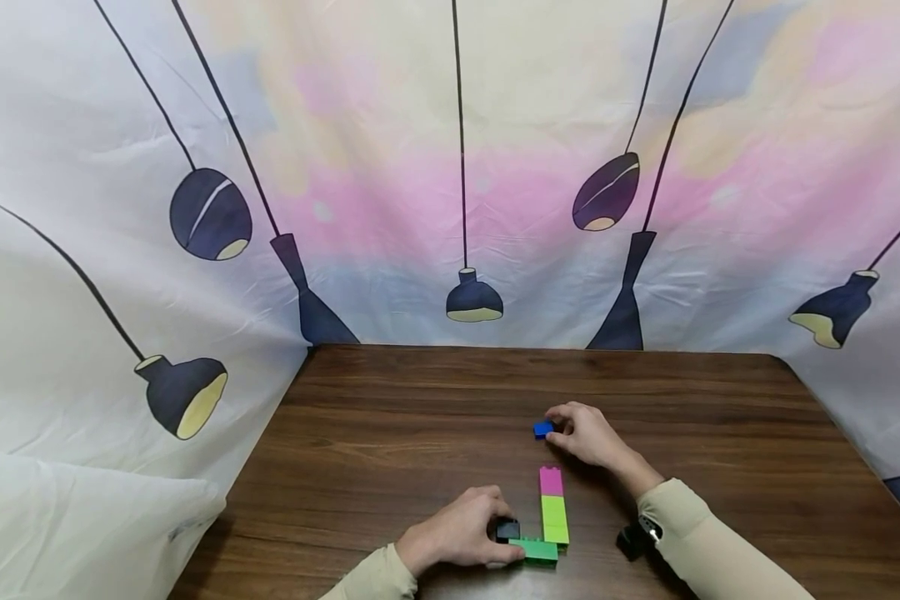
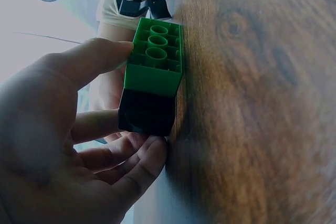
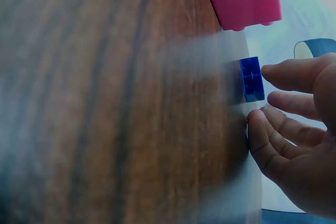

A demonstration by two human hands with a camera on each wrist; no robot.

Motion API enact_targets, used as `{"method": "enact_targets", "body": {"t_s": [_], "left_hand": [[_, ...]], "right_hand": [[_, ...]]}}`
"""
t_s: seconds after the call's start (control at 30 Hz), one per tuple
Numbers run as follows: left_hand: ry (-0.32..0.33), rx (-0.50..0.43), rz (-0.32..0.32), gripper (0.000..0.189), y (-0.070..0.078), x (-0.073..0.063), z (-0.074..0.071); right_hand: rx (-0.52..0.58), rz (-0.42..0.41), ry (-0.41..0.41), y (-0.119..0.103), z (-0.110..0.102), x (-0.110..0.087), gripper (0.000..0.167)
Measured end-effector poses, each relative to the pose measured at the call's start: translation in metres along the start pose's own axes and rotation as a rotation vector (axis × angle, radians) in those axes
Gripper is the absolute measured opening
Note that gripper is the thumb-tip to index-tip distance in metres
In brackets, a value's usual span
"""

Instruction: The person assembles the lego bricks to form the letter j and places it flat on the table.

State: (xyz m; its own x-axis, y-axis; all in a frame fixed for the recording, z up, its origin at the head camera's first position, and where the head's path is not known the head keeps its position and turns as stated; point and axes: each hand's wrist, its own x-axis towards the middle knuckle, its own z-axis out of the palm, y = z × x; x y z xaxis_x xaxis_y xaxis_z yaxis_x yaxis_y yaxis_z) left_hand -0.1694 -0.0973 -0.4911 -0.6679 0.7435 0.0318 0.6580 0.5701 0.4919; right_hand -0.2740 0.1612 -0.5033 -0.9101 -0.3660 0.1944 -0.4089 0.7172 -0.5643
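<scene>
My left hand (image 1: 465,527) holds a green brick (image 1: 537,551) together with a black brick (image 1: 507,529) against it. In the left wrist view its thumb presses the green brick's edge while the other fingers curl behind the black one; the green brick's hollow underside with round tubes faces the camera. Farther back, my right hand (image 1: 587,433) is at a small blue brick (image 1: 542,429). Thumb and fingers are spread beside that brick, fingertips right at its edge in the right wrist view, and its hollow side shows there.
A pink brick (image 1: 551,481) and lime-yellow bricks (image 1: 555,518) form a straight row between the hands, its near end meeting the green brick. Everything lies on a dark wooden table (image 1: 390,417). A lamp-patterned cloth (image 1: 390,300) hangs behind it. A black wrist device (image 1: 632,542) is by the right sleeve.
</scene>
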Motion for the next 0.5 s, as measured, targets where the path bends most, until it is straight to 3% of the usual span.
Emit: {"method": "enact_targets", "body": {"t_s": [0.5], "left_hand": [[-0.01,-0.009,-0.01,0.04,0.0003,0.0011,-0.0008]], "right_hand": [[-0.015,0.042,-0.063,0.0007,0.0002,0.0008,0.021]]}}
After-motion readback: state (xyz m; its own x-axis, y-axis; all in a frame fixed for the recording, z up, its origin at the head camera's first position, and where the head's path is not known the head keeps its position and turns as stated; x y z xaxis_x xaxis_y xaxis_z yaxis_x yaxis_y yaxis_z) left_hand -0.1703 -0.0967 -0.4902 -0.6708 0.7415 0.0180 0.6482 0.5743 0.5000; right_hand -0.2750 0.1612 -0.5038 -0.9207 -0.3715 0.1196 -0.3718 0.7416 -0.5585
